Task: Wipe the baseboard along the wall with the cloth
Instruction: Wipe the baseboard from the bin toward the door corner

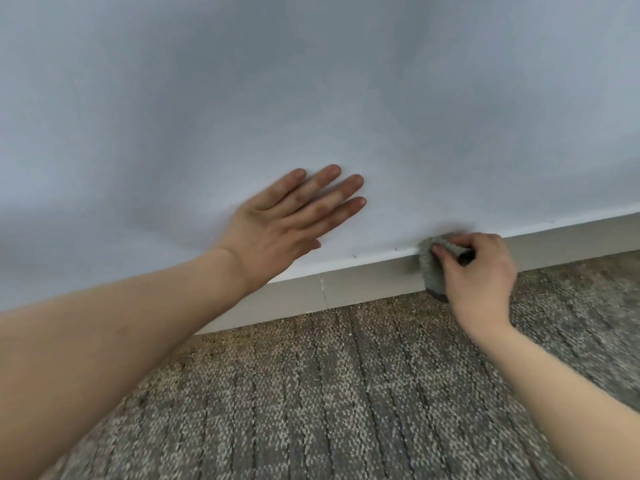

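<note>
Baseboard (363, 284) trim is running along the foot of the pale wall (311, 81), slanting upward toward the right edge of the view, with a thin vertical seam (323, 289) showing in it left of the cloth. A grey cloth (433, 268) is lying bunched against the baseboard's face, reaching from its top edge down to the carpet (346, 393). The right hand (479, 271) is gripping the cloth with curled fingers and thumb, pressing it onto the trim. The left hand (291, 216) is resting flat on the wall just above the baseboard, fingers straight and slightly spread, holding nothing. Speckled grey-brown carpet is meeting the baseboard's lower edge and filling the ground beneath both forearms.
</note>
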